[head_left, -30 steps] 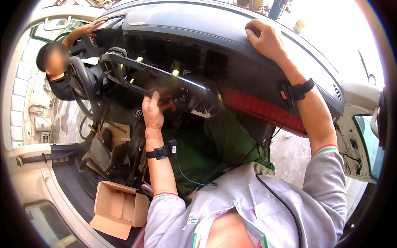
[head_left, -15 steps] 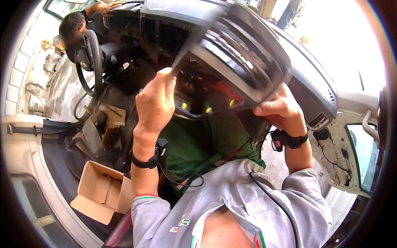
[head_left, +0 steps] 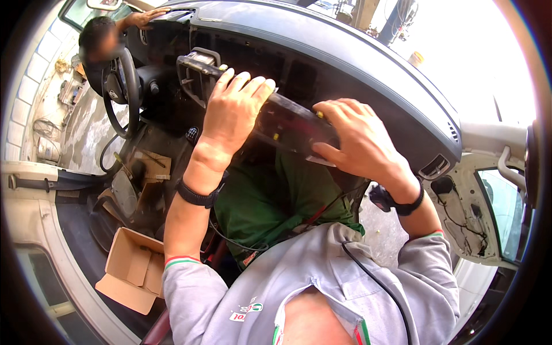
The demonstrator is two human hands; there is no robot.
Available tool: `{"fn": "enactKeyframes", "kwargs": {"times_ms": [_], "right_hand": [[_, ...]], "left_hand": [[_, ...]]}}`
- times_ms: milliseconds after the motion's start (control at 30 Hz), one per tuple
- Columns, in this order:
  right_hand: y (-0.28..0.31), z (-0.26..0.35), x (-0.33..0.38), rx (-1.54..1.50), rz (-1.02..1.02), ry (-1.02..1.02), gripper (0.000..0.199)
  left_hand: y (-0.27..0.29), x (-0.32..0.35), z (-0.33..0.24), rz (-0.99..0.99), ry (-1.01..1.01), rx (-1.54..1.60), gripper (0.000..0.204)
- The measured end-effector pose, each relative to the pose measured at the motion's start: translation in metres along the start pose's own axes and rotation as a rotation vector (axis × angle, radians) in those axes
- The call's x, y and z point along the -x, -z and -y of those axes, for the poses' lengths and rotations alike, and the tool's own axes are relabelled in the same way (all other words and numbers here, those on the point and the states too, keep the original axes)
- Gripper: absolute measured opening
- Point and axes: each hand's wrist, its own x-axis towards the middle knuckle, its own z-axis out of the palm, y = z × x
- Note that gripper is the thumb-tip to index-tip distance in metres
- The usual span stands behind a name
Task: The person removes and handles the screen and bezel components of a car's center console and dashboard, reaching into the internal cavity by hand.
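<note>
- Brown cardboard box (head_left: 133, 269), open and empty-looking, lies on the car floor at the lower left, well apart from both hands.
- Steering wheel (head_left: 125, 86) stands at the upper left, and a co-worker's hand (head_left: 148, 17) rests on top of the dashboard (head_left: 368, 63) beyond it.
- Compared with half a second ago, the black trim panel (head_left: 276, 118) is no longer tipped up close before the camera; it now lies long and slanted just under the dashboard opening, its vent frame end toward the steering wheel. A second ago the hands were apart, one up on the dashboard top; now both are on the panel, so it is carried free of the dashboard, I judge.
- Left hand (head_left: 233, 112) is closed over the panel's upper edge near the vent end, fingers curled over the top, wrist bent back, forearm rising steeply from the lower edge.
- Right hand (head_left: 359, 141) grips the panel's lower right end, thumb beneath and fingers spread on top, forearm coming in from the right with the elbow bent.
- Green cloth (head_left: 276, 201) hangs below the panel, between the forearms.
</note>
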Motion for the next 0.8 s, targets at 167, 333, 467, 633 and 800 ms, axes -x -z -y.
{"fn": "enactKeyframes", "kwargs": {"times_ms": [167, 333, 467, 633, 800], "right_hand": [[-0.045, -0.023, -0.021, -0.142, 0.038, -0.178, 0.024], [-0.063, -0.024, -0.038, -0.405, 0.069, -0.367, 0.024], [-0.077, -0.03, -0.055, -0.399, 0.089, -0.383, 0.027], [-0.096, -0.042, -0.056, -0.291, 0.134, -0.3, 0.024], [-0.097, -0.039, -0.058, -0.294, 0.121, -0.292, 0.026]], "left_hand": [[-0.009, -0.009, 0.0, -0.141, 0.169, 0.191, 0.037], [-0.037, 0.032, -0.01, -0.226, 0.622, 0.564, 0.024], [-0.119, 0.045, -0.004, -0.079, 0.853, 0.471, 0.047], [-0.166, 0.016, 0.024, 0.409, 1.129, 0.658, 0.076], [-0.192, 0.013, 0.028, 0.443, 1.325, 0.628, 0.097]]}}
